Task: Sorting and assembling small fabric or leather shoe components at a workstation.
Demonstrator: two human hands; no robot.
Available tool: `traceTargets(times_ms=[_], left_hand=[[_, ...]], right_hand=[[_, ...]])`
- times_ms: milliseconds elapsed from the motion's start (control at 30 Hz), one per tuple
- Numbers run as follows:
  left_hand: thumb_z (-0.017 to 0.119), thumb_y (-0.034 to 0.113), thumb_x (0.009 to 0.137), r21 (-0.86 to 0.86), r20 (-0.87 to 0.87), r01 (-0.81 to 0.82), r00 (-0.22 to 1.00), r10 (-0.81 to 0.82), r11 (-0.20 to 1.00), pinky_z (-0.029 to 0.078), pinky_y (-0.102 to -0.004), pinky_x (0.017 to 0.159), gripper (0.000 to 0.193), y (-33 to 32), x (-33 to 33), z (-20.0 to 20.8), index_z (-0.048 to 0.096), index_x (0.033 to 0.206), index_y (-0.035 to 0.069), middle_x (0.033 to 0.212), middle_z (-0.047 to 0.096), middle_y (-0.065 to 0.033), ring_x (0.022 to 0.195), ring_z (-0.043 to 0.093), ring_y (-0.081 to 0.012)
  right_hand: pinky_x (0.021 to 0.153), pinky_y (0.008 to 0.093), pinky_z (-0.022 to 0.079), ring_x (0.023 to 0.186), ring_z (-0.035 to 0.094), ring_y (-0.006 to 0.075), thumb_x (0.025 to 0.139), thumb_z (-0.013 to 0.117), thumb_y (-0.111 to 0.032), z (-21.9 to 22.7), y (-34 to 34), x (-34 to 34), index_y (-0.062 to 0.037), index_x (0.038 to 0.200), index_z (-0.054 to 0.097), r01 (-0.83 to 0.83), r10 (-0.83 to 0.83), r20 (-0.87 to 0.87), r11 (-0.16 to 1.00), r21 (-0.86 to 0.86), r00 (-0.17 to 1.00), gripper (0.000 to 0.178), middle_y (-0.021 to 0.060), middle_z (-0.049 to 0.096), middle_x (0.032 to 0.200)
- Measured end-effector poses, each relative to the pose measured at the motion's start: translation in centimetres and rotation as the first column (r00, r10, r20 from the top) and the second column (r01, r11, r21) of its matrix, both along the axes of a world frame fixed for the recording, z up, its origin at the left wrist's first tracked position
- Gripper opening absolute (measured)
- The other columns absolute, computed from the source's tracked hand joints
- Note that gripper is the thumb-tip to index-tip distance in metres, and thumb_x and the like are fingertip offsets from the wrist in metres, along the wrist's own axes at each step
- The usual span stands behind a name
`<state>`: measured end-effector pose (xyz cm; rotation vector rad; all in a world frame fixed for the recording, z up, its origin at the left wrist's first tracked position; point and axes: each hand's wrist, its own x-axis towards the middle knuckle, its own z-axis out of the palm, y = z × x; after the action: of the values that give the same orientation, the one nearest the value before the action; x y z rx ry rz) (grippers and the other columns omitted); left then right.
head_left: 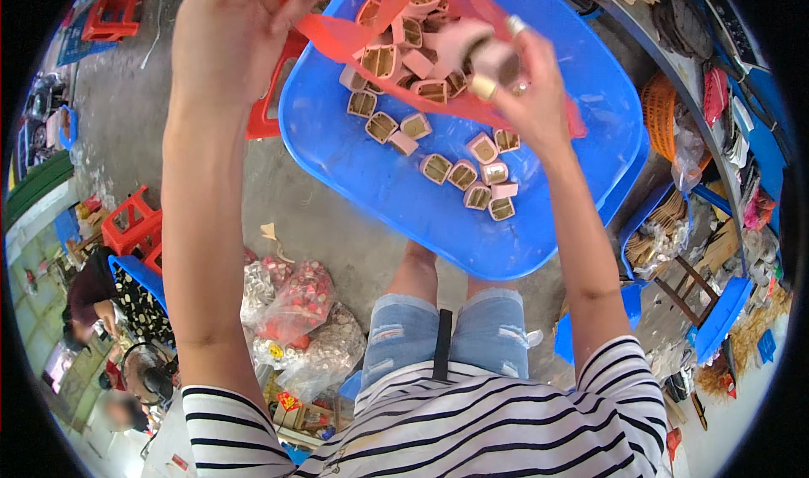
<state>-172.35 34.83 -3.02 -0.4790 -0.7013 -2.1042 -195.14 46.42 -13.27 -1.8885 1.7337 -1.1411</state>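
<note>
- Nearest the camera, a black-and-white striped shirt (pixel 472 427) and frayed denim shorts (pixel 447 335) fill the lower edge, with both bare forearms rising from there toward the top of the view.
- Left of the knees, clear plastic bags of small parts (pixel 299 318) lie on the concrete floor (pixel 337 234); some hold red pieces, some pale ones.
- Just past the knees sits a large blue plastic tub (pixel 581 141), its near rim above the shorts.
- On the tub's floor lie loose small pink square caps (pixel 468 175), hollow with tan insides, scattered singly and well apart from the walls.
- Above the tub hangs a red mesh bag (pixel 354 40), stretched between the two hands and sagging with more of the same caps inside.
- The right hand (pixel 527 90) is clenched around the bag's right edge together with a pink capped piece (pixel 472 44) over the tub's middle.
- The left hand (pixel 244 23) is raised at the top edge, fingers pinching the bag's left end; its fingertips are partly cut off by the frame.
- Farther out on the left stand red plastic stools (pixel 131 225), and a seated person (pixel 93 297) in dark clothing is beside them.
- On the far right, a blue crate (pixel 725 314) and an orange basket (pixel 661 112) sit among clutter.
</note>
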Motion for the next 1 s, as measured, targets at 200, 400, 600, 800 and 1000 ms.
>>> traceTargets(times_ms=[200, 400, 600, 800, 1000], left_hand=[[0.051, 0.032, 0.092, -0.555, 0.78, -0.485, -0.02, 0.626, 0.676, 0.039, -0.0137, 0.045, 0.05, 4.5, 1.3, 4.9, 0.052, 0.125, -0.006, 0.112, 0.062, -0.0125, 0.067, 0.056, -0.005], [0.044, 0.035, 0.097, -0.527, 0.725, -0.516, 0.143, 0.674, 0.676, 0.048, -0.012, 0.052, 0.056, 5.0, 0.7, 3.5, 0.043, 0.131, -0.009, 0.127, 0.054, -0.0174, 0.07, 0.057, -0.0047], [0.044, 0.028, 0.095, -0.26, 0.792, -0.466, 0.398, 0.463, 0.846, 0.042, -0.0185, 0.062, 0.052, 2.9, 6.3, 2.5, 0.043, 0.132, -0.007, 0.136, 0.044, -0.0216, 0.096, 0.055, -0.0187], [0.044, 0.031, 0.095, -0.211, 0.812, -0.494, 0.391, 0.433, 0.843, 0.045, -0.0183, 0.066, 0.055, 3.0, 7.5, 2.3, 0.04, 0.135, -0.007, 0.14, 0.04, -0.025, 0.112, 0.056, -0.0227], [0.043, 0.034, 0.097, -0.486, 0.773, -0.408, 0.21, 0.598, 0.773, 0.047, -0.0136, 0.05, 0.056, 4.7, 2.9, 3.4, 0.039, 0.133, -0.009, 0.133, 0.048, -0.0201, 0.07, 0.056, -0.0086]], right_hand=[[0.086, 0.0403, 0.048, 0.113, 0.051, 0.0331, 0.072, 0.076, -0.019, -7.8, 10.8, -0.7, -0.0036, 0.118, 0.055, -0.149, -0.05, 0.262, 0.712, 0.686, 0.964, 0.053, 0.0172, 0.048, 0.126], [0.091, 0.0483, 0.046, 0.119, 0.042, 0.0423, 0.063, 0.08, -0.028, -19.9, 11.9, -1.7, -0.0099, 0.121, 0.053, 0.202, 0.077, -0.469, 0.833, 0.515, 0.88, 0.067, 0.0182, 0.036, 0.136], [0.097, 0.0429, 0.042, 0.119, 0.045, 0.0366, 0.061, 0.079, -0.034, -18.8, 11.4, -3.0, -0.0096, 0.12, 0.055, 0.182, 0.095, -0.348, 0.71, 0.68, 0.932, 0.068, 0.015, 0.048, 0.125], [0.097, 0.0346, 0.04, 0.11, 0.052, 0.0191, 0.067, 0.078, -0.031, -4.1, 8.5, -2.1, -0.0024, 0.129, 0.049, -0.399, -0.078, 0.74, 0.802, 0.444, 0.668, 0.074, 0.0074, 0.054, 0.115], [0.093, 0.0379, 0.044, 0.113, 0.053, 0.0292, 0.073, 0.076, -0.027, -0.7, 4.3, 1.0, -0.0007, 0.123, 0.051, -0.038, -0.016, 0.238, 0.974, 0.222, 0.971, 0.062, 0.0157, 0.055, 0.118]])
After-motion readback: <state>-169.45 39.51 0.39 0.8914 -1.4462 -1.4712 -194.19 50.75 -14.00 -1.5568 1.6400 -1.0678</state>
